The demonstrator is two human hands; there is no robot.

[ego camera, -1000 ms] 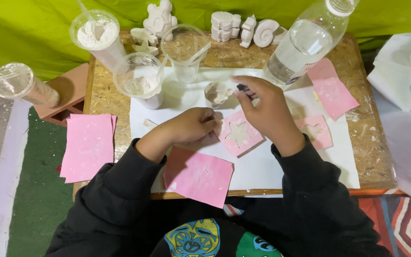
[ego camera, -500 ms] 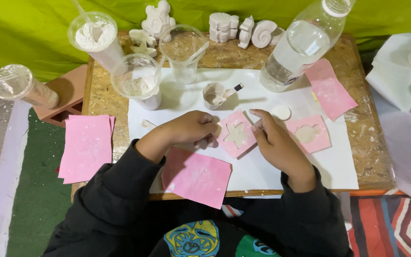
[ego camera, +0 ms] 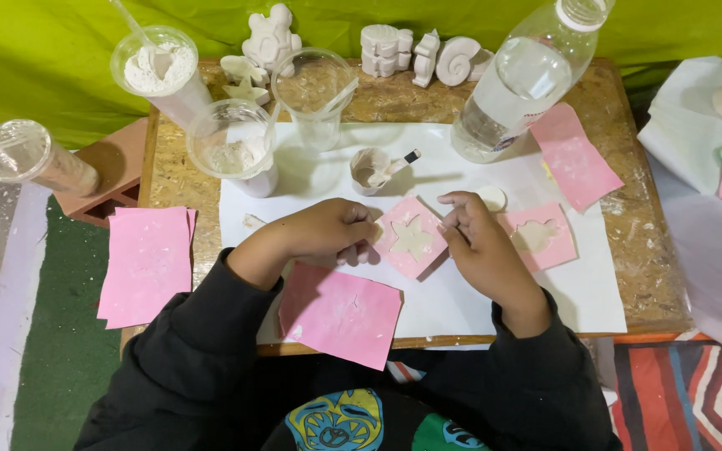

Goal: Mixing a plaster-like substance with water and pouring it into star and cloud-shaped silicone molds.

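Pink star mould [ego camera: 412, 240] flat on white paper sheet [ego camera: 595, 292], mid-table, tilted like a diamond, filled with pale star-shaped plaster. Left hand [ego camera: 327, 234] just left of it, fingers curled and pressed together, fingertips touching mould's left edge at near-left corner; whether anything pinched inside, cannot tell. Right hand [ego camera: 478, 246] just right of mould, fingers bent and bunched, tips at mould's right edge, thumb close to forefinger; pinch on edge likely but contact partly hidden. Mould thus between both hands, touched from both sides. Second pink mould [ego camera: 538, 236] right of right hand, pale fill in it, touching nothing but paper. Small white disc [ego camera: 491, 197] just far of right fingers. Small cup with stirring stick [ego camera: 371, 169] far of star mould, apart from both hands. Loose pink sheet [ego camera: 340, 313] near, under forearms, overhanging table's near edge. Stack of pink sheets [ego camera: 145, 263] far left, off paper, over wooden table [ego camera: 637, 179] edge. Another pink sheet [ego camera: 574, 156] far right, beside clear plastic bottle [ego camera: 520, 83] lying tilted. Clear cups [ego camera: 236, 150] with white powder far left, one with straw. White plaster figures [ego camera: 394, 46] lined along far edge against green cloth [ego camera: 60, 50]. Black sleeves on both arms.
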